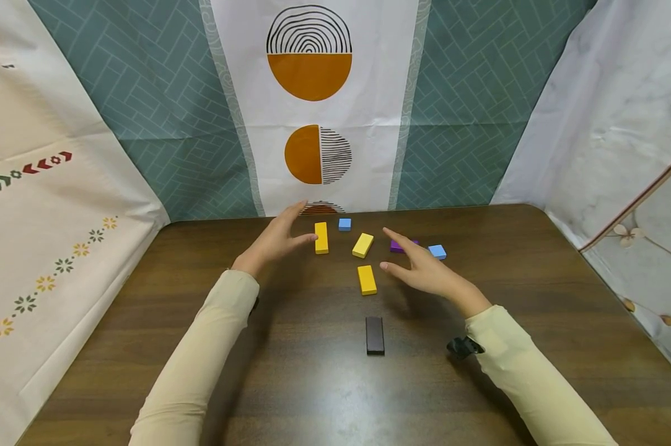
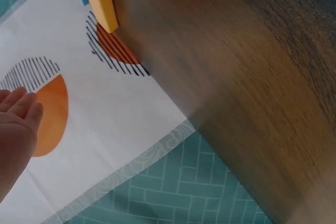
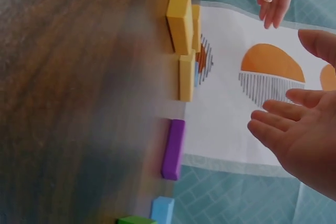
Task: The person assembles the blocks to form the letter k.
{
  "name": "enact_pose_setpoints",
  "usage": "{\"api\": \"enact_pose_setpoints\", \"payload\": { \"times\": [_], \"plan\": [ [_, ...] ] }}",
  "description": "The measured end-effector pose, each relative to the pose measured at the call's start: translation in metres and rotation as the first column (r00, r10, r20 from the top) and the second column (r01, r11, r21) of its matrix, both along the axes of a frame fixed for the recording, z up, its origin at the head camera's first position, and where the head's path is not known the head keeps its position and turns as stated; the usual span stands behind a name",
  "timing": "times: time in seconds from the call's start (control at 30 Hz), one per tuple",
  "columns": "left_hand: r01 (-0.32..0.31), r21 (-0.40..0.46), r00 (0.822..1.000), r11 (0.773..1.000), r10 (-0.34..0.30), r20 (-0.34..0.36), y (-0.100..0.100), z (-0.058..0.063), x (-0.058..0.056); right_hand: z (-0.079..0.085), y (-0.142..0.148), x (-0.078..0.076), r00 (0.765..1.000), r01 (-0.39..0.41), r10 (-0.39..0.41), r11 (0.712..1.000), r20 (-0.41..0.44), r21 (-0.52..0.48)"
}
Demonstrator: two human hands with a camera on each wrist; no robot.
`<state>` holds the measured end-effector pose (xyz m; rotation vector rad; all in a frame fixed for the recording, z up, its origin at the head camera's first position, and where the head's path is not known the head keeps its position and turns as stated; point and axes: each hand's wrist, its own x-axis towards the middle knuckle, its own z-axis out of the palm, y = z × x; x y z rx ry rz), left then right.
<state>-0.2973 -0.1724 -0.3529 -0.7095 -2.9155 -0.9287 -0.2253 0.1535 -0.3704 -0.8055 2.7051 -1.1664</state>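
My left hand (image 1: 274, 243) hovers over the far left part of the blocks, fingers extended and holding nothing. Its thumb comes close to a long yellow block (image 1: 321, 238) in the head view; whether they touch I cannot tell. Across from it, my right hand (image 1: 430, 272) is held above the table with fingers spread and nothing in its grasp. Partly behind that hand lies a purple block (image 3: 173, 149), with a light blue block (image 1: 437, 252) beside it. Between the hands are a pale yellow block (image 1: 363, 245) and another yellow block (image 1: 367, 280). A small blue block (image 1: 344, 224) sits farther back.
Nearer to me, a black block (image 1: 375, 336) lies on the brown wooden table (image 1: 302, 384). At the bottom of the right wrist view a green block (image 3: 137, 220) shows, hidden in the head view. Patterned cloths (image 1: 458, 124) hang behind the table and at both sides.
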Motion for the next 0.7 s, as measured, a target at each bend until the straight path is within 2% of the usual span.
{"api": "enact_pose_setpoints", "payload": {
  "times": [0.23, 0.43, 0.7],
  "plan": [
    [-0.003, 0.057, 0.997, 0.998, -0.002, 0.077, 0.0, -0.009, -0.017, -0.008, -0.003, -0.006, 0.996, -0.047, 0.05, 0.998, 0.077, -0.034],
    [-0.03, 0.079, 0.989, 0.996, 0.018, 0.145, 0.003, -0.02, -0.031, -0.014, -0.007, -0.013, 0.989, -0.094, 0.097, 0.995, 0.108, -0.031],
    [-0.064, 0.023, 0.959, 0.998, 0.055, 0.277, 0.004, -0.033, -0.043, -0.022, -0.01, -0.021, 0.965, -0.164, 0.171, 0.985, 0.197, -0.051]
  ]
}}
